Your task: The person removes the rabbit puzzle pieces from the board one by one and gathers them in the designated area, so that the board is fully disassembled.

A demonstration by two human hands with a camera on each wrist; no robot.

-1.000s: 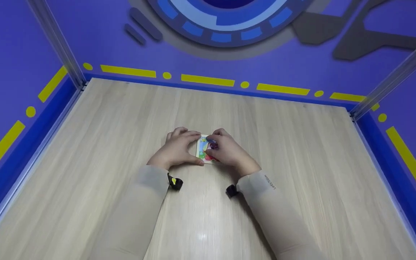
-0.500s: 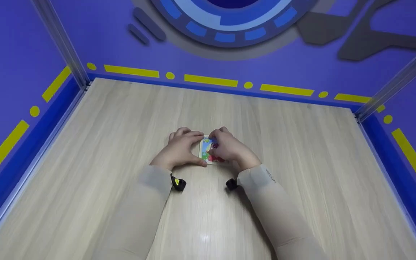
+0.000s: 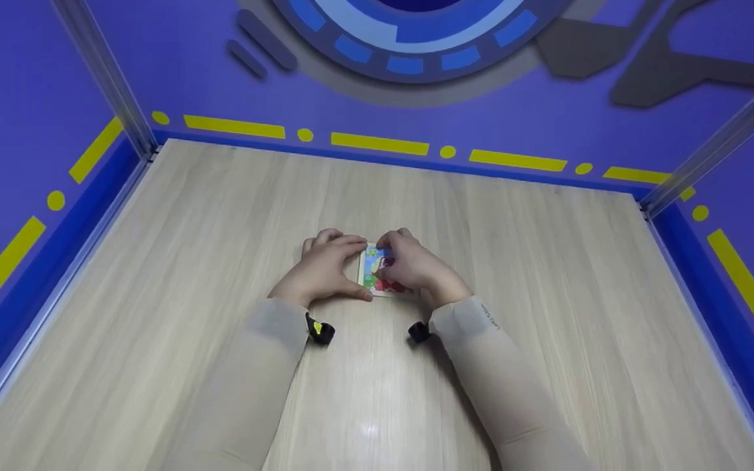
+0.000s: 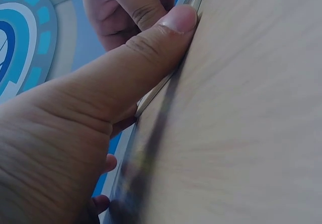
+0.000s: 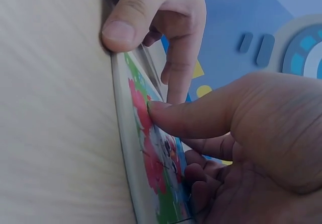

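Note:
A small flat jigsaw puzzle (image 3: pixel 370 269) with a pale border lies on the table between both hands; its bright picture shows seams in the right wrist view. My left hand (image 3: pixel 326 269) holds it from the left, thumb at the near edge and forefinger at the far edge. Over the right part of the picture is my right hand (image 3: pixel 417 265), its thumb touching the surface and its other fingers curled toward the far side. That hand covers much of the puzzle, and I cannot see whether a loose piece is under its fingertips.
The pale wood-grain table (image 3: pixel 233 216) stretches around the hands. Blue-purple panels with yellow marks (image 3: pixel 377 142) enclose its back and sides, with metal posts (image 3: pixel 105 72) at the corners. A black wrist device (image 3: pixel 321 331) sits by the left cuff, another (image 3: pixel 419 332) by the right.
The right hand has shifted slightly over the puzzle, uncovering more of its lower right part. The left hand keeps its hold, and the puzzle stays in about the same place.

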